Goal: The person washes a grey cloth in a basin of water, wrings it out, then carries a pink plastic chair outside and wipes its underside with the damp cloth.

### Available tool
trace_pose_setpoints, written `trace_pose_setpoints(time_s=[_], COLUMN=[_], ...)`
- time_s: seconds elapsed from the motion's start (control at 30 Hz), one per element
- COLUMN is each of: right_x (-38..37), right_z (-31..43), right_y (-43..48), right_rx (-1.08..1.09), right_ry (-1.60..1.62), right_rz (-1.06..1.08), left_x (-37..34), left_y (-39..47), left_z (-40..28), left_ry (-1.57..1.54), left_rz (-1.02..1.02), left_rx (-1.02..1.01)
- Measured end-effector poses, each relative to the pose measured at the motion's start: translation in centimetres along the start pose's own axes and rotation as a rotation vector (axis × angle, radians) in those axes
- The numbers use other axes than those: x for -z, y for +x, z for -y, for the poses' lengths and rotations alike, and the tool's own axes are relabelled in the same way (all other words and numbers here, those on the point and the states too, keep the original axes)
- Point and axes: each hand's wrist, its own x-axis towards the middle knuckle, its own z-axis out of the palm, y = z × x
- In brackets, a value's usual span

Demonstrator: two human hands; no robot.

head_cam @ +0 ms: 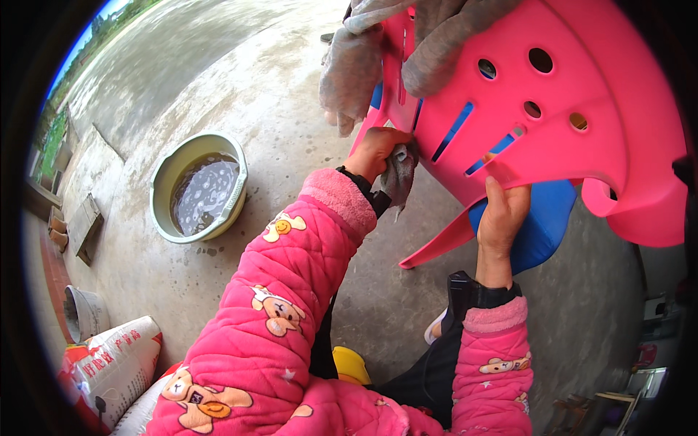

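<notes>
My left hand [376,152] is closed around a wet-looking grey cloth [399,171], close to the lower edge of a pink plastic chair [589,147]. The chair is tipped, its slotted and holed back towards me. At the chair's near edge, my right hand [501,210] grips the rim, thumb on top; its fingers are partly hidden. Behind and below the pink chair shows a blue plastic piece [545,223], perhaps another seat. Grey fabric [351,71], apparently another person's sleeves, lies over the chair at the top, with fingertips at one end, apart from my left hand.
A pale green basin [234,218] of murky, foamy water stands on the concrete floor, left of my hands. Printed sacks [125,359], a bucket [90,313] and a small wooden stool [86,226] are farther left. Something yellow [350,364] is below me. Clutter lies lower right.
</notes>
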Motion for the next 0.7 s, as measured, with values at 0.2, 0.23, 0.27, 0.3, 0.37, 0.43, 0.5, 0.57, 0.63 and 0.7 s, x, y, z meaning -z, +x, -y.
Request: trace_pose_setpoints(time_s=[0.2,0.23,0.27,0.3,0.37,0.43,0.5,0.57,0.63,0.7], right_x=[-0.5,-0.5,-0.6,-0.7,-1.0,-1.0,-0.8,-0.4,0.1,0.5], right_z=[0.0,0.0,-0.1,-0.1,-0.2,-0.3,-0.1,0.1,0.3,0.4], right_y=[-0.1,0.0,0.0,0.0,-0.1,-0.1,-0.1,0.0,0.0,0.1], right_rx=[0.006,-0.001,-0.01,0.002,0.026,0.016,0.003,-0.009,0.001,0.005], right_ry=[-0.002,-0.015,-0.03,-0.015,0.002,-0.004,-0.001,0.015,-0.026,-0.063], right_rz=[-0.032,-0.034,-0.053,-0.056,-0.09,-0.099,-0.077,-0.038,0.027,0.064], left_x=[0.4,0.5,0.5,0.5,0.5,0.4,0.1,-0.2,-0.5,-0.6], left_y=[0.0,0.0,-0.1,0.0,0.1,0.2,0.5,0.5,0.3,-0.4], left_z=[0.1,0.2,0.2,0.2,0.1,-0.1,-0.8,-1.7,-2.2,-2.2], left_ry=[0.338,0.351,0.377,0.392,0.49,0.65,0.812,0.952,1.067,1.137], left_rz=[0.078,0.103,0.096,0.107,0.082,0.035,0.038,0.091,0.039,-0.053], left_rx=[-0.026,-0.029,-0.028,-0.043,-0.094,-0.18,-0.258,-0.273,-0.118,-0.149])
